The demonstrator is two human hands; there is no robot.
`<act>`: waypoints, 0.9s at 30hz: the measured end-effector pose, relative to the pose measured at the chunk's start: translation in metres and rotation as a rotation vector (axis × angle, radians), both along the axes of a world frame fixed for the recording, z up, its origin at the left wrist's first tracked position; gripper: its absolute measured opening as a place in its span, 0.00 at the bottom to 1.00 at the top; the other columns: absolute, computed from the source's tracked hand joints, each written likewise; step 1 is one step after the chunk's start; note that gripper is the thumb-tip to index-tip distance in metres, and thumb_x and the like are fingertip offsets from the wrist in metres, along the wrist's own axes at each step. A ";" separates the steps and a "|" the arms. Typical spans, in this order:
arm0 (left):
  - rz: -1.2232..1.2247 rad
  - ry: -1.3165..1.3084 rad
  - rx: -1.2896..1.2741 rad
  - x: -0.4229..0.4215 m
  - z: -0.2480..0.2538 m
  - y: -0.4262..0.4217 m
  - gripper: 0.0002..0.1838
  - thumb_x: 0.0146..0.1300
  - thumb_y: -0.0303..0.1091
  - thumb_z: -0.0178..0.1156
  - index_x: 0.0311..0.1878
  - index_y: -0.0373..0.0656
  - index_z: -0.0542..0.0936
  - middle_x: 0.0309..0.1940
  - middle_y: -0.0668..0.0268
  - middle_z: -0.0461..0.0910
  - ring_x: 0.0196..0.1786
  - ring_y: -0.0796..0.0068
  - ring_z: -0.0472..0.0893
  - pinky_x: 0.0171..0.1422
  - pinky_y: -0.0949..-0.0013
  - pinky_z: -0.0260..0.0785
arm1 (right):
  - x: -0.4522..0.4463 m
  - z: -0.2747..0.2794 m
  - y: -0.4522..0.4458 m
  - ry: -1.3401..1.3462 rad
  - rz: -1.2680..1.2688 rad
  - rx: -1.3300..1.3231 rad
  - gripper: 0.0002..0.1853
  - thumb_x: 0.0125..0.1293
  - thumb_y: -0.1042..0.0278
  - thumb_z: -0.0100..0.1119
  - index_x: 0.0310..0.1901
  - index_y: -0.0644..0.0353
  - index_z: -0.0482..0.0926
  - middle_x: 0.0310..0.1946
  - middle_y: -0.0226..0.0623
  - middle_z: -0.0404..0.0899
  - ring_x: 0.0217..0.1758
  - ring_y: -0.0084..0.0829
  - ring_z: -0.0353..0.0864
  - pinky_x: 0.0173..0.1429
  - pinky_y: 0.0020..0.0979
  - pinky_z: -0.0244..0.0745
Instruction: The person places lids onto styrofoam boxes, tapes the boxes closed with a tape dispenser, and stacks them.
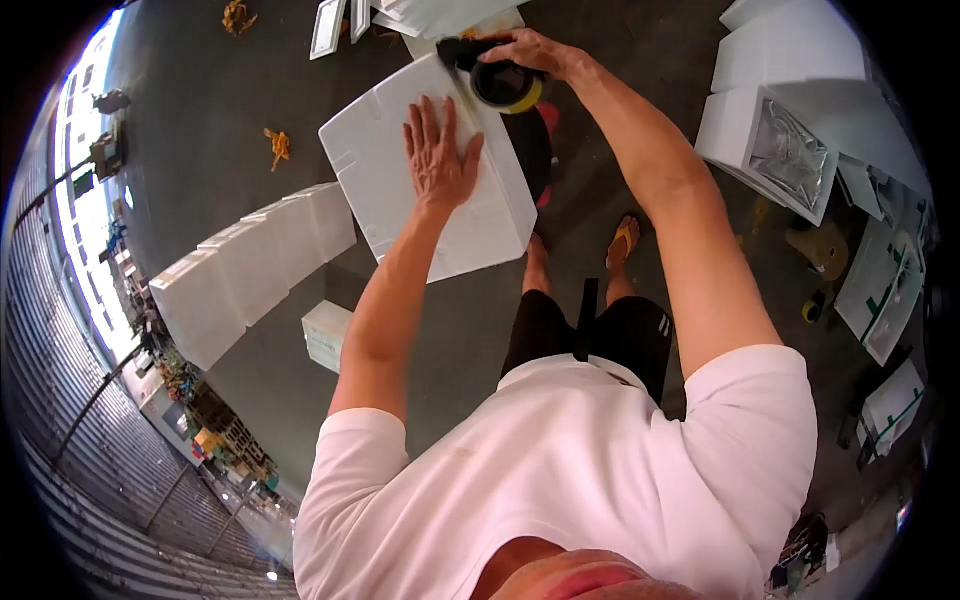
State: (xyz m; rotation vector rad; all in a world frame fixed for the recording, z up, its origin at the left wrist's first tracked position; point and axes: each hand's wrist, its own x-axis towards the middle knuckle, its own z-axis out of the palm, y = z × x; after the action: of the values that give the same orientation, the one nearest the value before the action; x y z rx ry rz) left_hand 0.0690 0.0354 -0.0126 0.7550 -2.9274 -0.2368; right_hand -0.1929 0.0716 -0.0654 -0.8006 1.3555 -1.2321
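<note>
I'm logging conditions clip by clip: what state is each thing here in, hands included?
White box: no opening showing
Tape dispenser: loaded with a roll, held at the box's far edge; whether tape is stuck down is unclear
Left hand: open, flat on the box
Right hand: grip closed on the dispenser
Row of boxes: lined up side by side
Box at right: open, crinkled shiny film inside
Sandal: worn

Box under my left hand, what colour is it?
The box is white, clearest in the head view.

White glare at upper left, dim floor (200, 130), fisheye edges bending into black
</note>
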 end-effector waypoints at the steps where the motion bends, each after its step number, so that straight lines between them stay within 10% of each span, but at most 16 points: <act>1: 0.078 0.027 -0.030 -0.010 -0.002 -0.004 0.40 0.66 0.54 0.55 0.76 0.45 0.58 0.76 0.43 0.49 0.78 0.40 0.46 0.79 0.44 0.36 | -0.001 -0.003 0.010 0.053 0.187 -0.087 0.26 0.63 0.61 0.64 0.64 0.53 0.75 0.50 0.34 0.82 0.49 0.24 0.82 0.59 0.28 0.76; 9: 0.279 0.047 0.001 -0.021 -0.010 -0.010 0.36 0.70 0.56 0.48 0.75 0.47 0.60 0.77 0.46 0.48 0.80 0.46 0.44 0.81 0.49 0.32 | 0.014 0.009 0.175 -0.103 0.180 0.061 0.27 0.60 0.66 0.67 0.63 0.51 0.77 0.40 0.27 0.81 0.42 0.18 0.74 0.48 0.24 0.69; 14: 0.357 0.022 -0.001 -0.029 -0.013 -0.014 0.37 0.72 0.59 0.42 0.77 0.48 0.57 0.78 0.49 0.48 0.80 0.48 0.43 0.81 0.51 0.31 | 0.049 0.024 0.249 -0.082 0.173 0.056 0.29 0.60 0.76 0.61 0.66 0.56 0.73 0.49 0.32 0.80 0.50 0.21 0.76 0.60 0.28 0.71; 22: 0.800 0.155 -0.006 -0.053 -0.025 -0.027 0.39 0.72 0.57 0.42 0.78 0.42 0.49 0.75 0.40 0.49 0.79 0.42 0.44 0.81 0.51 0.32 | 0.126 0.008 0.232 -0.249 -0.342 -0.073 0.24 0.61 0.78 0.62 0.61 0.58 0.76 0.51 0.35 0.81 0.53 0.24 0.77 0.60 0.29 0.73; 27: 0.032 0.156 -0.133 -0.024 -0.015 0.014 0.36 0.66 0.53 0.56 0.74 0.50 0.63 0.73 0.34 0.51 0.76 0.32 0.48 0.77 0.40 0.43 | 0.057 -0.015 0.142 -0.229 -0.419 -0.102 0.25 0.61 0.73 0.65 0.61 0.57 0.77 0.44 0.33 0.84 0.45 0.22 0.80 0.51 0.25 0.75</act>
State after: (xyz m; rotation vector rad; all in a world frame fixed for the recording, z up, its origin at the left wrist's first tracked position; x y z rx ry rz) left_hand 0.0446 0.0494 -0.0278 0.7285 -2.7506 -0.0923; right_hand -0.1359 0.2139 -0.0804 -0.4348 1.3167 -1.6757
